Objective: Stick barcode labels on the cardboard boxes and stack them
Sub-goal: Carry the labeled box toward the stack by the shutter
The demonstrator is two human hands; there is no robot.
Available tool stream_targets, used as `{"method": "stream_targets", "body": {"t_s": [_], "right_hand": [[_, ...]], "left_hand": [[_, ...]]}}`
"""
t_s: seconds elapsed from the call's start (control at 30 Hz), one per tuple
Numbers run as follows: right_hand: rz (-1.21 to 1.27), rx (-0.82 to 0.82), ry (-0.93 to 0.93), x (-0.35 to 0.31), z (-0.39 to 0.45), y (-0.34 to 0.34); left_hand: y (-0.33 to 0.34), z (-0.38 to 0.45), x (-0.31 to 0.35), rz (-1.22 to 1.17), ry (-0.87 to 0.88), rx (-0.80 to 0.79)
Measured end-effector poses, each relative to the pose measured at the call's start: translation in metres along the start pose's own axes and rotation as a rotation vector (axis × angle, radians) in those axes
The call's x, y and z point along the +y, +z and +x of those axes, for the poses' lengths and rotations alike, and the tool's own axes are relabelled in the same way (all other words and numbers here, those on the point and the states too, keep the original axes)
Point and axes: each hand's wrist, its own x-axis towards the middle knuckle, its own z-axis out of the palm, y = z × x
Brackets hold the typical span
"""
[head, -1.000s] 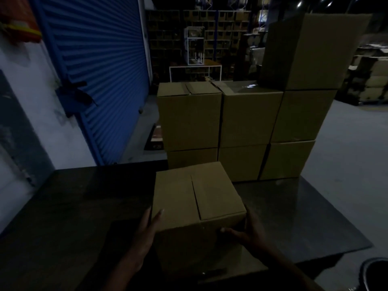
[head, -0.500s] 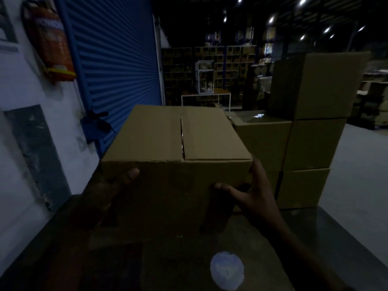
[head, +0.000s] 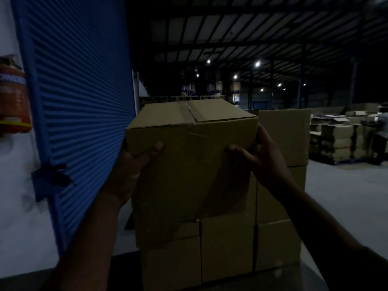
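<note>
Very dark here; no barcode label to be seen on the brown taped cardboard box [head: 192, 148], no writing clear enough to read; held up high in front of the stack of brown cardboard boxes [head: 279, 242]; left hand [head: 128, 175] clasping its left side, thumb on front; right hand [head: 262, 162] gripping the right edge; fingers hidden behind; blue ribbed roller door [head: 79, 106] on the left.

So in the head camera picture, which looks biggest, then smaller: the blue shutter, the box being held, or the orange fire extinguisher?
1. Blue roller shutter
2. Held cardboard box, though it is close to the camera
3. Orange fire extinguisher, partly cut off by the picture's edge
</note>
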Motion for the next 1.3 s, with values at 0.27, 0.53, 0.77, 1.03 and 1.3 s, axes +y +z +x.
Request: {"method": "stream_targets", "body": {"t_s": [0.27,0.53,0.77,1.03,1.3], "right_hand": [[-0.231,-0.002,0.074,0.119,0.102,-0.079],[-0.322,0.044,0.002,0.200,0.166,-0.089],[-0.392,0.095,-0.036,0.240,0.187,-0.089],[-0.515,0.171,-0.028,0.263,0.191,-0.093],[-0.505,0.232,-0.042,0.259,0.171,-0.077]], "left_hand": [[0.114,0.101,-0.052,0.021,-0.052,-0.066],[0.151,0.164,-0.126,-0.014,-0.055,0.041],[0.165,0.183,-0.160,-0.062,-0.156,0.047],[0.173,0.201,-0.189,-0.028,-0.181,0.116],[0.174,0.191,-0.202,0.203,-0.104,0.246]]}}
